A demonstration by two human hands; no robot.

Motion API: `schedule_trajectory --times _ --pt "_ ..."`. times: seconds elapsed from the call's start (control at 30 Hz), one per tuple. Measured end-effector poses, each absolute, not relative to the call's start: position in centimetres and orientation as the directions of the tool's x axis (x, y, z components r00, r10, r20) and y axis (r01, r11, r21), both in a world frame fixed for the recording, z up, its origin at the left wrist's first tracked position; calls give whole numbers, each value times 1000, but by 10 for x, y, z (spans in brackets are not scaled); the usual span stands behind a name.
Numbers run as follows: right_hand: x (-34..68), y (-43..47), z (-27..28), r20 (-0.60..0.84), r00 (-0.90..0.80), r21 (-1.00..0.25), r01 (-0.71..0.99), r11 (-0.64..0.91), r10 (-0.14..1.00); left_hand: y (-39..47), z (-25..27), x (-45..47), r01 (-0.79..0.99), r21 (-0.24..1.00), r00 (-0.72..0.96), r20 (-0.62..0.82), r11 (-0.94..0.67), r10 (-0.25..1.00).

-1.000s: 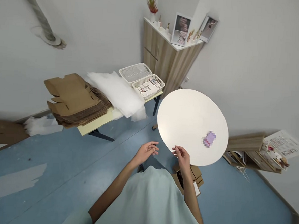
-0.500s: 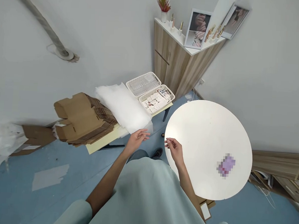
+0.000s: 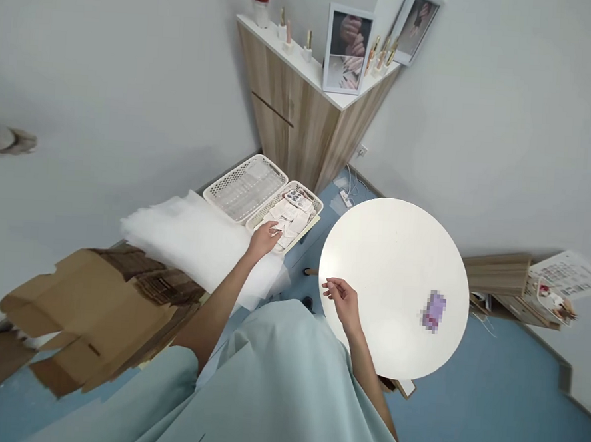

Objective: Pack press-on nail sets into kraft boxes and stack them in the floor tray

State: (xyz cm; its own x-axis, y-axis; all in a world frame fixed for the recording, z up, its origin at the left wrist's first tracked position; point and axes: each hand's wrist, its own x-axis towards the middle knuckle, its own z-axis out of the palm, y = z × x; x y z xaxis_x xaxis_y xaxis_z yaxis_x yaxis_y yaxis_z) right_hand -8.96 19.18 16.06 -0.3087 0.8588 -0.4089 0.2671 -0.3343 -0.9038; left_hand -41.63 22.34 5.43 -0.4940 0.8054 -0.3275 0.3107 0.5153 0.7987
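Observation:
My left hand [image 3: 264, 240] is over the near edge of a white basket [image 3: 317, 210] that holds small printed cards and packets [image 3: 288, 217]. Its fingers are apart and hold nothing; whether they touch the cards I cannot tell. My right hand [image 3: 344, 303] hovers by the left rim of a round white table [image 3: 398, 254], fingers loosely bent and apart, with nothing in them. Beside the first basket stands a second white basket [image 3: 212, 192] with clear plastic pieces [image 3: 250, 188] inside. White foam sheets [image 3: 189, 241] lie just left of my left forearm.
Flattened brown cardboard boxes [image 3: 104, 309] are stacked at the lower left. A blurred-out purple item [image 3: 435, 309] lies on the round table. Behind stands a wooden cabinet [image 3: 302, 115] with picture frames [image 3: 349, 47] and small bottles. A power strip [image 3: 345, 198] rests on the blue floor.
My left hand has reached forward to the card basket. The view has turned and moved nearer the baskets and cardboard. My right hand has stayed by the round table's rim.

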Motion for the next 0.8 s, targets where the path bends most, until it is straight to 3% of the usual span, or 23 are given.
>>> schedule_trajectory --times 0.1,0.23,0.43,0.63,0.8 --pt "-105 192 164 -404 -228 -904 247 -349 886 263 40 -442 544 648 -451 -309 532 837" --pt "-120 184 166 -408 -83 -895 235 -379 909 298 24 -462 772 494 -291 -286 400 913" --pt "-129 162 164 -430 68 -873 224 -434 900 320 11 -472 902 292 -194 -386 319 902" --pt "-133 159 164 -440 107 -867 206 -453 891 317 22 -473 897 328 -164 -375 296 912" --pt "-135 163 166 -430 41 -881 199 -429 902 304 43 -466 810 485 -253 -219 330 942"
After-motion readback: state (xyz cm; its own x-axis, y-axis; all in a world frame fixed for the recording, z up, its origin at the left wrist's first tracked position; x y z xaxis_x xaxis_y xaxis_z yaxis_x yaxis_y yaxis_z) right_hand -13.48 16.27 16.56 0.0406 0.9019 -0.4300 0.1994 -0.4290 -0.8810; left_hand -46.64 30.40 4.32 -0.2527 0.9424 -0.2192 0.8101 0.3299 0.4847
